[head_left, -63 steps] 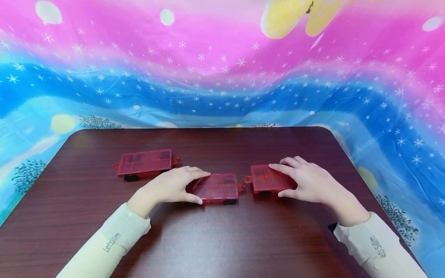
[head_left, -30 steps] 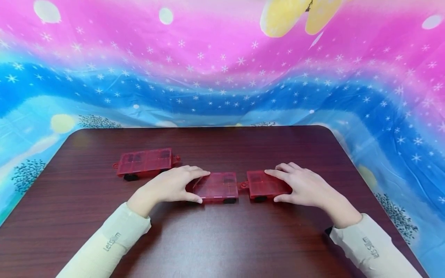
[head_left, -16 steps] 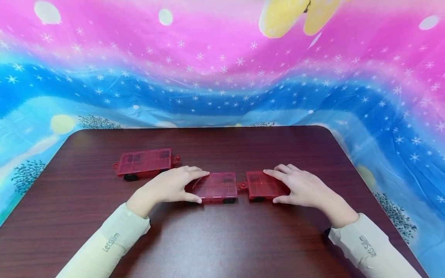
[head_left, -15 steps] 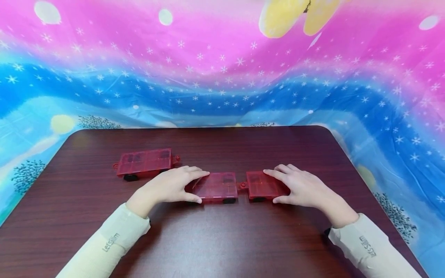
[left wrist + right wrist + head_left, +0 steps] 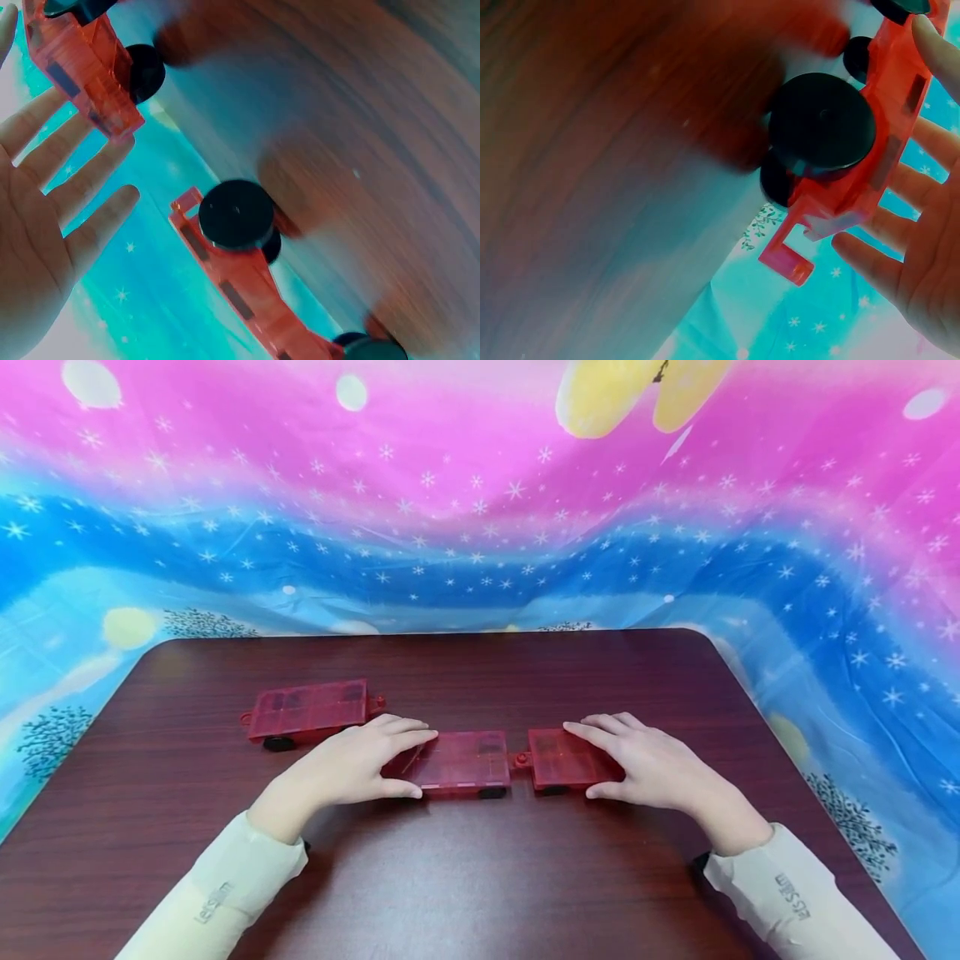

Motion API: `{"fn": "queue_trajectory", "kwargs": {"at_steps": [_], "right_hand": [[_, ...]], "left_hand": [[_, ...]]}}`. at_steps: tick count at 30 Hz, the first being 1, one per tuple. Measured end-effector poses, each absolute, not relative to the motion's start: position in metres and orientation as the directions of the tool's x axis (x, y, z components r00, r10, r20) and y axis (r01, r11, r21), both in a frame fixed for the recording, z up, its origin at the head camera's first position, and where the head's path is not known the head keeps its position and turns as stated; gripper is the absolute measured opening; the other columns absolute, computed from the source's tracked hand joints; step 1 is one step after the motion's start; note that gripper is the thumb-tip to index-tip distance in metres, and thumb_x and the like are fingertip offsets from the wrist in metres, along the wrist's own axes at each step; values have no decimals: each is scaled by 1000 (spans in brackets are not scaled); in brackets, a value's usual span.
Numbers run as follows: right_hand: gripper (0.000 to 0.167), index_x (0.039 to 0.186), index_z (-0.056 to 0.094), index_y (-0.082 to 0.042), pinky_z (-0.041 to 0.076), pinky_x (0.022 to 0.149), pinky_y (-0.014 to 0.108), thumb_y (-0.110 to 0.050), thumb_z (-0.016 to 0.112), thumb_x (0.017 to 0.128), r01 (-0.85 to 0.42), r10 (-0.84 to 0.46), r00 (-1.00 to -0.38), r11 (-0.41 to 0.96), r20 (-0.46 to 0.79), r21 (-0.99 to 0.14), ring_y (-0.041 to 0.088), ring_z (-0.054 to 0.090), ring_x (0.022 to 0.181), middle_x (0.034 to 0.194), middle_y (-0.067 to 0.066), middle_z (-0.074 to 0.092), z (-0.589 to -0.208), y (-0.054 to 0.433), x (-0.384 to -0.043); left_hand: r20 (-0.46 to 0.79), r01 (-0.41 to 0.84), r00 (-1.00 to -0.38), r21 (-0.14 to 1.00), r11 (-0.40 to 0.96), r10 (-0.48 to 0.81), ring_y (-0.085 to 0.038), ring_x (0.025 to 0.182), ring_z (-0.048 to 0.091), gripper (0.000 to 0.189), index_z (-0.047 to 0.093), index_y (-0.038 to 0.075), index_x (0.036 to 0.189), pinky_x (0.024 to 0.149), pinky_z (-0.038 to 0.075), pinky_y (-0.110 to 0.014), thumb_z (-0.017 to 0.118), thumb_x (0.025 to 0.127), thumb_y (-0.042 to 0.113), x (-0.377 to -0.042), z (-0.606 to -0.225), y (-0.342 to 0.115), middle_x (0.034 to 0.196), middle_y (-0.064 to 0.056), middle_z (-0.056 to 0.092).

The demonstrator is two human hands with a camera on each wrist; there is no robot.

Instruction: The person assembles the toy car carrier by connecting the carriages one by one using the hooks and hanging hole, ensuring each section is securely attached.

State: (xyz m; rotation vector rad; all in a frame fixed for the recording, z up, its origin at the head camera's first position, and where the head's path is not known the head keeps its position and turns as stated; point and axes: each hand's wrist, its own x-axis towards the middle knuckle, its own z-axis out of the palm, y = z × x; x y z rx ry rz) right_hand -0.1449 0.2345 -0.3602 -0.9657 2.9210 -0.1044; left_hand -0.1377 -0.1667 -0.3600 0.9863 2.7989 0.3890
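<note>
Three translucent red toy wagons with black wheels are on the dark wooden table. My left hand (image 5: 352, 764) is around the left end of the middle wagon (image 5: 465, 760), fingers fairly straight; in the left wrist view the fingers reach beside that wagon (image 5: 82, 75) and the thumb stands off it. With thumb and fingers on opposite sides, my right hand (image 5: 656, 764) holds the right wagon (image 5: 555, 756) by its right part. Their couplings (image 5: 520, 761) overlap between the two wagons. In the right wrist view the thumb lies at a black wheel.
The third wagon (image 5: 307, 708) stands behind and left of my left hand, slightly angled, with a ring at its left end and a hook at its right. A pink and blue snowflake cloth (image 5: 480, 510) hangs behind the table (image 5: 480, 877).
The right wagon has moved left, with my right hand, until its ring meets the middle wagon's hook. Lately my left hand has slid leftward along the middle wagon, which has hardly moved.
</note>
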Motion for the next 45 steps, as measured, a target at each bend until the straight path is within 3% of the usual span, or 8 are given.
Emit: {"fn": "queue_trajectory", "kwargs": {"at_steps": [10,19,30,45], "right_hand": [[87,153,39,-28,55,94,49,-53,78,80,-615,-621,-784,774,10,-150,29,46,135,149,7,49,-355,217,-144],[84,154,38,-30,53,98,47,-55,75,82,-653,-660,-750,733,32,-187,26,45,136,150,4,48,-353,190,-150],[84,155,33,-32,50,102,47,-56,71,85,-680,-703,-711,692,-8,-242,24,40,141,155,2,42,-348,151,-156],[83,154,37,-32,50,104,45,-56,73,84,-691,-737,-669,662,-90,-290,21,40,141,154,-1,43,-358,113,-164]], "left_hand": [[7,544,-823,300,784,569,-29,138,46,71,50,19,147,103,49,-50,71,87,51,-123,-356,-200,148,-5,51],[26,458,-881,288,841,472,-33,135,48,64,53,14,144,107,45,-55,72,89,42,-118,-350,-238,145,-10,54],[37,418,-906,232,878,422,-41,132,47,68,51,8,144,104,44,-61,76,87,34,-140,-335,-276,141,-20,54],[-64,338,-928,278,899,368,-47,136,39,85,41,6,150,99,47,-64,80,82,38,-173,-348,-287,149,-26,43]]}}
